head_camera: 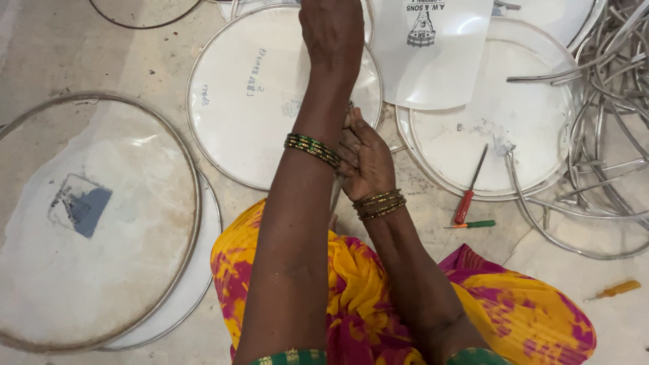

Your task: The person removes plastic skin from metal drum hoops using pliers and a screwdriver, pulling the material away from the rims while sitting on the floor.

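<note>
My left hand (331, 30) reaches far forward over a round white drum skin in a metal hoop (233, 101). Only the back of this hand shows; its fingers are cut off by the top edge. My right hand (365, 159) is pressed against my left forearm, fingers curled around a thin grey metal strip (336, 195) that runs down toward my lap. Whether the strip is part of a hoop seen edge-on I cannot tell. Both wrists wear bangles. My yellow and pink garment (514, 318) fills the bottom.
A large worn drum skin (40, 270) lies at the left over another. At the right, a further skin (534, 128) carries a red-handled screwdriver (468, 196); a green-handled tool (473, 224) and an orange-handled one (616, 290) lie on the floor. Tangled metal hoops (608, 115) pile up far right.
</note>
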